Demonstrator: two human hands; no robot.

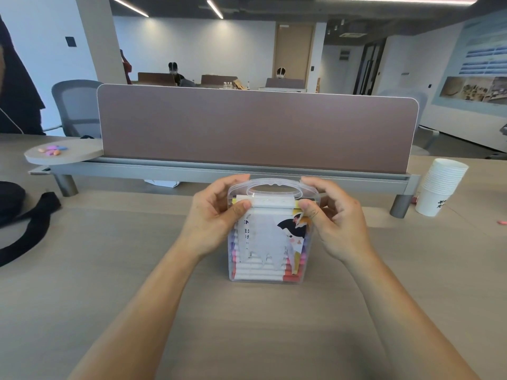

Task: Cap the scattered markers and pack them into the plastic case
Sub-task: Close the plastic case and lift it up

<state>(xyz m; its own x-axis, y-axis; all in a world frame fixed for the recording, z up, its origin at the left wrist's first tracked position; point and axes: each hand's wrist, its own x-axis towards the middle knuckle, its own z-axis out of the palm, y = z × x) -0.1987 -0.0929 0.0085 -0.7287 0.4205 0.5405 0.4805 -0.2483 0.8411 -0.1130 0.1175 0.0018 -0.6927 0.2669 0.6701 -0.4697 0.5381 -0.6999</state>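
A clear plastic case [267,270] with a moulded carry handle stands upright on the wooden table in front of me. Several white markers [260,274] with coloured caps lie stacked inside it, behind a torn paper label with a cartoon figure. My left hand [216,215] grips the case's upper left corner, thumb on the front and fingers curled over the top rim. My right hand [332,218] grips the upper right corner the same way, its thumb pressing the front near the lid.
A brown desk divider [255,127] on a grey rail stands just behind the case. A stack of white paper cups [439,185] sits at the right. A black bag with a strap [24,223] lies at the left. A round shelf [63,154] holds small coloured pieces.
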